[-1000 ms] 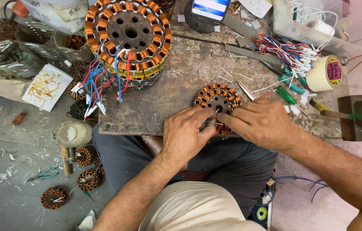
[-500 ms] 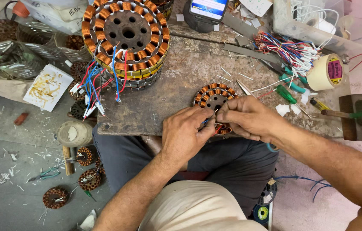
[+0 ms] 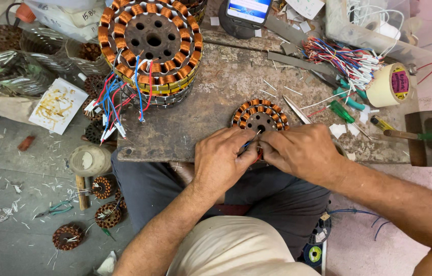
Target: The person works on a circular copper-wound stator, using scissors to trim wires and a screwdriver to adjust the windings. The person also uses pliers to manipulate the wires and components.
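A small round stator (image 3: pixel 260 114) with copper windings lies near the front edge of a worn workbench (image 3: pixel 211 107). My left hand (image 3: pixel 223 158) and my right hand (image 3: pixel 303 152) meet at its near side, fingertips pinched on thin blue and red wire leads (image 3: pixel 253 148) that come off the stator. The hands cover the stator's front rim. A stack of large copper-wound stators (image 3: pixel 152 43) with loose coloured wires stands at the bench's back left.
A bundle of coloured wires (image 3: pixel 346 59), a tape roll (image 3: pixel 389 84), green-handled screwdrivers (image 3: pixel 346 105) and a phone (image 3: pixel 246 13) lie at the back right. Several small stators (image 3: pixel 104 204), a jar (image 3: pixel 87 161) and pliers (image 3: pixel 55 209) sit on the floor at left.
Both hands have drawn a little toward me, from over the small stator's middle to its near rim. The stator itself has stayed in place.
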